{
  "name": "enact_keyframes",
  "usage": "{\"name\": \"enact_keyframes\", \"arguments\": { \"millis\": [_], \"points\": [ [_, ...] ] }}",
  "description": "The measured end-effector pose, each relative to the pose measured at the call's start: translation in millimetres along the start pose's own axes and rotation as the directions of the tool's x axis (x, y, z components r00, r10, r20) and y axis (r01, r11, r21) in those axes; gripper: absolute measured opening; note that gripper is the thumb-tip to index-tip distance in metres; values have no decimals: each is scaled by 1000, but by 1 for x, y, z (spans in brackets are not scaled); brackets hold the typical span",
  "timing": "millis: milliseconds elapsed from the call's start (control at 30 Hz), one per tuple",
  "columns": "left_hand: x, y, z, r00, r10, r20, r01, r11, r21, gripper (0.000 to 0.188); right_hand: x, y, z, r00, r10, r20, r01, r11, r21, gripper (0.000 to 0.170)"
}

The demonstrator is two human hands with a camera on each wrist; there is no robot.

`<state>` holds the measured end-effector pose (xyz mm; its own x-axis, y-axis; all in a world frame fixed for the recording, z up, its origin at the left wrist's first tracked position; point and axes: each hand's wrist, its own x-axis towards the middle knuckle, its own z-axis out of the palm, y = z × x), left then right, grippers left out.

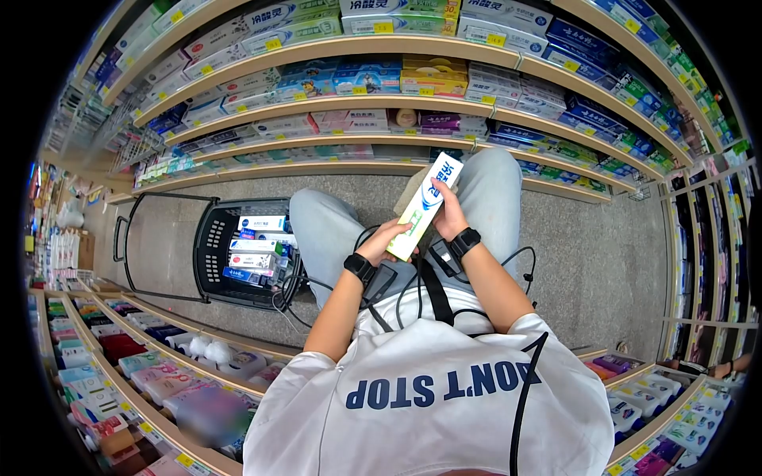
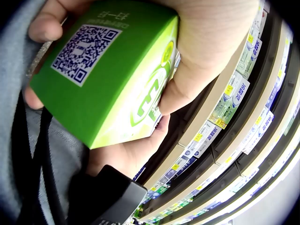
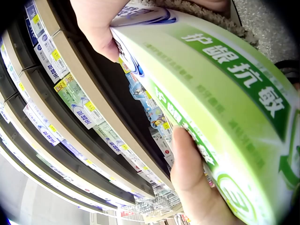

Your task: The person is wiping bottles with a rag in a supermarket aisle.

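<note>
Both hands hold a white and green toothpaste box (image 1: 425,208) slantwise over the lap, its blue lettering facing up. My left hand (image 1: 382,241) grips the lower green end, thumb on the front face. Higher up, my right hand (image 1: 451,216) holds the box along its right edge, thumb on the front. In the left wrist view the box's green end (image 2: 89,61) shows a QR code, with left fingers (image 2: 47,26) curled round it. White characters on a green band mark the box's side (image 3: 234,75) in the right wrist view.
A black shopping basket (image 1: 208,266) with several toothpaste boxes (image 1: 255,246) stands on the floor to the left. Shelves (image 1: 317,103) of toothpaste boxes curve ahead; more shelving (image 1: 127,357) stands behind. Black cables (image 1: 520,254) hang about the lap.
</note>
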<state>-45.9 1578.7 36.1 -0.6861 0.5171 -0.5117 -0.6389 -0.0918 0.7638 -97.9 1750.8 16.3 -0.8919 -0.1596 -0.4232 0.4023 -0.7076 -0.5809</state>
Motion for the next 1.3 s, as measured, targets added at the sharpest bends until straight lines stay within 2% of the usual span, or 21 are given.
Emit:
{"name": "enact_keyframes", "arguments": {
  "millis": [200, 300, 333, 400, 433, 500, 567, 600, 633, 700, 733, 767, 833, 867, 933, 967, 1067, 1100, 1200, 1233, 1300],
  "points": [
    [1, 0, -4, 1000, -20, 23, 19, 999, 47, 40, -1, -1, 1, 1000, 11, 4, -11, 1000, 7, 25],
    [16, -15, -8, 965, 121, -231, -124, 992, 5, 35, -2, -1, 0, 1000, 7, -5, -7, 1000, -28, 25],
    [15, -9, -9, 923, 272, -273, -208, 948, 241, 33, 0, -2, 1, 1000, -14, -21, 14, 1000, -13, 25],
    [0, 11, -5, 789, 565, -242, -293, 692, 659, 31, 2, 0, 0, 997, -56, -57, 56, 998, 12, 25],
    [-28, 46, 24, 635, 761, -136, -422, 489, 764, 26, 3, 0, -2, 998, -55, -42, 57, 997, 46, 25],
    [-81, 106, 67, 532, 845, 57, -562, 302, 770, 21, 1, -4, -1, 998, -27, -51, 31, 997, 71, 24],
    [-144, 142, 107, 473, 872, 125, -755, 328, 568, 16, -1, -3, -1, 998, -8, -56, 13, 996, 87, 24],
    [-168, 148, 124, 269, 953, 139, -866, 177, 467, 11, 1, -2, -1, 998, -10, -55, 15, 996, 91, 24],
    [-190, 155, 124, 236, 926, 295, -967, 193, 168, 10, 2, -2, -2, 998, -13, -58, 19, 995, 93, 24],
    [-214, 153, 126, -37, 913, 407, -996, -3, -84, 13, 5, 0, -4, 997, -34, -75, 37, 999, 37, 22],
    [-222, 151, 136, -73, 925, 372, -997, -79, 2, 11, 6, 2, -5, 995, -48, -84, 50, 998, 28, 22],
    [-230, 149, 146, -108, 935, 337, -985, -147, 94, 17, 7, 3, -7, 997, -47, -67, 49, 998, 31, 22],
    [-245, 159, 176, 108, 975, 195, -956, 48, 289, 28, 7, 1, -7, 997, -30, -67, 33, 999, 39, 22],
    [-251, 164, 174, 220, 932, 287, -959, 151, 242, 33, 7, 2, -7, 998, -27, -64, 30, 999, 40, 22],
    [-260, 176, 162, 393, 785, 480, -919, 352, 176, 46, 7, 1, -5, 997, -36, -68, 38, 999, 25, 23],
    [-261, 178, 167, 382, 816, 433, -924, 349, 157, 33, 6, 1, -4, 997, -43, -71, 44, 999, 19, 23],
    [-267, 191, 169, 447, 755, 479, -890, 429, 153, 22, 2, -1, -1, 998, -35, -56, 36, 999, 20, 23],
    [-265, 191, 175, 333, 819, 467, -943, 276, 187, 18, 2, -1, -1, 998, -21, -53, 22, 1000, 21, 23],
    [-275, 186, 182, 364, 893, 266, -925, 312, 219, 31, 2, -1, -1, 998, -34, -43, 35, 999, 17, 23],
    [-280, 186, 199, 422, 906, 5, -882, 409, 236, 38, 1, -1, 0, 998, -40, -44, 41, 999, 16, 23],
    [-282, 198, 196, 468, 863, 193, -864, 400, 307, 39, 0, -1, 1, 998, -41, -49, 42, 999, 19, 23]
  ]
}}
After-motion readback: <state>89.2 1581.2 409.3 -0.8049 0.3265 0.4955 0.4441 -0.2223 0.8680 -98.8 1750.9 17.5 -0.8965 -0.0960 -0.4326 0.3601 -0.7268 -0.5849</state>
